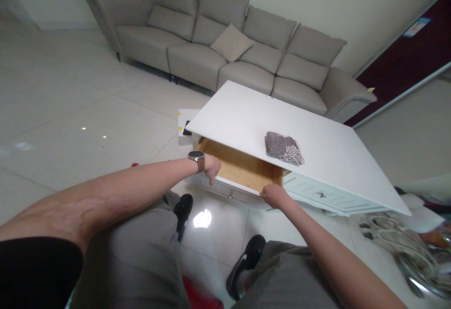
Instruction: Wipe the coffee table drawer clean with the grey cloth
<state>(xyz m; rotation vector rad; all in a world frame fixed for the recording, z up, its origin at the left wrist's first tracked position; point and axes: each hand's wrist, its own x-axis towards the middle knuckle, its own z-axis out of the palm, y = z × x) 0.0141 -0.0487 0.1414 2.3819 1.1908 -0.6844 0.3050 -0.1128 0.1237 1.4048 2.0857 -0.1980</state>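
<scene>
A drawer [243, 166] with a bare wooden inside stands pulled out from the white coffee table [246, 112]. At the left end of its front, my left hand [212, 168] curls its fingers over the top edge; a watch [196, 158] is on that wrist. My right hand [273, 195] is closed on the same front panel at its right end. Between the two hands, a small metal knob [230, 195] shows on the panel. A folded grey-brown patterned cloth [283, 148] lies on the tabletop near the edge above the drawer.
A second, closed drawer [322, 194] is to the right. Behind the table runs a long grey sofa [197, 60] with a beige cushion [232, 42]. A white box [185, 136] is beside the table's left end. Coiled hoses or cables [398, 238] lie at the right.
</scene>
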